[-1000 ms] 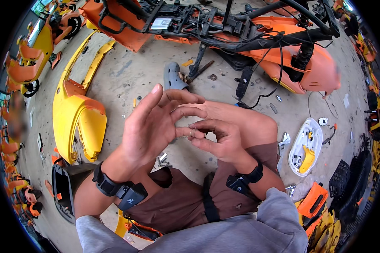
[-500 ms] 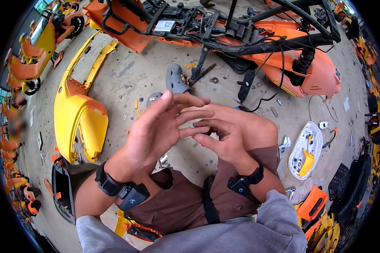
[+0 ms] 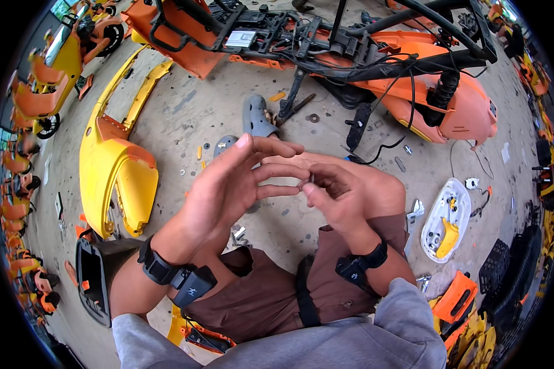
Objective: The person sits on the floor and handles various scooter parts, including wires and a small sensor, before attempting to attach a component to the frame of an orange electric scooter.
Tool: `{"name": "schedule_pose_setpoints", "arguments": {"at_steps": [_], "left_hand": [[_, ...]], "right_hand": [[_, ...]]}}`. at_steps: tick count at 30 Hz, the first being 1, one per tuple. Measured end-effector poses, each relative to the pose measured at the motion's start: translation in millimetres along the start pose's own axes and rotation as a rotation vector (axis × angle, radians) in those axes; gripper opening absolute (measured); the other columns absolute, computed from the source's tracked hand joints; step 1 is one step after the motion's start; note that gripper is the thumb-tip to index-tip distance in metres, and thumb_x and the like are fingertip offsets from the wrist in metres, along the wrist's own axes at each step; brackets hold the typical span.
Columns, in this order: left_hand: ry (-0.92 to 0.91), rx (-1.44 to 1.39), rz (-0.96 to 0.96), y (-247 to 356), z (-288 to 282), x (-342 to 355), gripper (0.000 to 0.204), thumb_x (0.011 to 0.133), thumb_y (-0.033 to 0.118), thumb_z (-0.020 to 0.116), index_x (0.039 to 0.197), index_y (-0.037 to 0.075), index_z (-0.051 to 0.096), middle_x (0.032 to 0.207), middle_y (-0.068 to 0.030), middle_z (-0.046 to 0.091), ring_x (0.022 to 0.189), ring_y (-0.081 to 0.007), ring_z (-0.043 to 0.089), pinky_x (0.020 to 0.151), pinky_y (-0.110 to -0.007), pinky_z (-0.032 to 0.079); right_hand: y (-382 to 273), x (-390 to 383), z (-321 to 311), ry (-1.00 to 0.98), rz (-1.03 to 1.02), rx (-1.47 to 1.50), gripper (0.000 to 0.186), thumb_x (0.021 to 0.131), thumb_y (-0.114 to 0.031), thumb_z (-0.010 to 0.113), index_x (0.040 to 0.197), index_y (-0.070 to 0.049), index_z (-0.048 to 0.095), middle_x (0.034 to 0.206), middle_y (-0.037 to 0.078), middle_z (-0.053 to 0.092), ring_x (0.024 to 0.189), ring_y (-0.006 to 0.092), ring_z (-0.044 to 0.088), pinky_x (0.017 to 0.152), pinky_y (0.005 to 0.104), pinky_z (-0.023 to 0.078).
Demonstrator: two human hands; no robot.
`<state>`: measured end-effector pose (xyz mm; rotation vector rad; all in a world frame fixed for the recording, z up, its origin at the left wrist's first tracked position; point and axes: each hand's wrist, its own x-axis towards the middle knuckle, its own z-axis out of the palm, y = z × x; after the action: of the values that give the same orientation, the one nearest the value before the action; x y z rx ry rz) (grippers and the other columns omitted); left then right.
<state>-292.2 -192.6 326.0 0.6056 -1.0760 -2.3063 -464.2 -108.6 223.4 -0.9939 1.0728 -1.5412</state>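
Note:
My left hand [image 3: 218, 181] is held up over my lap with the palm turned to the right and its fingers spread. My right hand [image 3: 340, 195] meets the tips of its lower fingers. Between my right thumb and forefinger is a small metal ring [image 3: 311, 179], right at the tip of a left finger. Whether the ring still goes round that fingertip is hard to make out. Each wrist wears a black strap with a small box, the left one [image 3: 194, 286] and the right one [image 3: 352, 270].
Across the far side lies a stripped orange scooter frame [image 3: 326, 58] with cables. A yellow body panel [image 3: 117, 178] lies to the left, a black-lined bin [image 3: 92, 280] near my left elbow. On the right stands a white tray [image 3: 429, 246] of small parts, with orange and yellow panels [image 3: 457, 297] nearer me.
My right fingers have slid the ring outward along the left finger to its tip, moving slightly right and up. The left hand stays almost in place, its fingers a little straighter.

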Motion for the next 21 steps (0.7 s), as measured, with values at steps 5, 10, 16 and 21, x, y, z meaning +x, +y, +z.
{"name": "schedule_pose_setpoints", "arguments": {"at_steps": [5, 10, 16, 21], "left_hand": [[0.030, -0.109, -0.030, 2.9, -2.0, -0.3, 0.055, 0.099, 0.047, 0.031, 0.113, -0.002, 0.051, 0.128, -0.0219, 0.047, 0.113, -0.0342, 0.053, 0.095, -0.050, 0.044], [0.070, -0.139, -0.044, 1.7, -4.0, -1.7, 0.053, 0.098, 0.046, 0.033, 0.112, -0.002, 0.050, 0.118, -0.0198, 0.051, 0.106, -0.0324, 0.056, 0.092, -0.051, 0.046], [0.099, -0.128, -0.051, 2.2, -4.9, -1.9, 0.053, 0.098, 0.047, 0.035, 0.111, -0.002, 0.050, 0.114, -0.0190, 0.052, 0.103, -0.0321, 0.057, 0.092, -0.051, 0.046], [0.109, -0.149, -0.063, 3.1, -2.5, -2.4, 0.054, 0.098, 0.047, 0.034, 0.110, -0.002, 0.051, 0.113, -0.0195, 0.052, 0.103, -0.0337, 0.057, 0.092, -0.050, 0.046]], "right_hand": [[0.1, 4.2, -6.3, -0.129, -0.069, 0.011, 0.030, 0.081, 0.000, 0.067, 0.110, 0.004, 0.061, 0.102, 0.010, 0.065, 0.082, 0.0117, 0.062, 0.067, 0.0228, 0.050], [3.0, 3.4, -2.6, -0.263, -0.156, -0.112, 0.031, 0.081, 0.005, 0.064, 0.111, 0.003, 0.061, 0.108, 0.013, 0.064, 0.088, 0.0151, 0.062, 0.070, 0.0253, 0.051], [1.4, 0.1, -2.4, -0.262, -0.129, -0.089, 0.033, 0.080, 0.007, 0.066, 0.112, 0.002, 0.061, 0.111, 0.013, 0.063, 0.089, 0.0141, 0.062, 0.071, 0.0245, 0.051], [0.0, 1.0, -0.6, -0.257, -0.165, -0.162, 0.037, 0.078, 0.007, 0.068, 0.113, 0.001, 0.062, 0.114, 0.012, 0.062, 0.089, 0.0136, 0.061, 0.071, 0.0244, 0.050]]}}
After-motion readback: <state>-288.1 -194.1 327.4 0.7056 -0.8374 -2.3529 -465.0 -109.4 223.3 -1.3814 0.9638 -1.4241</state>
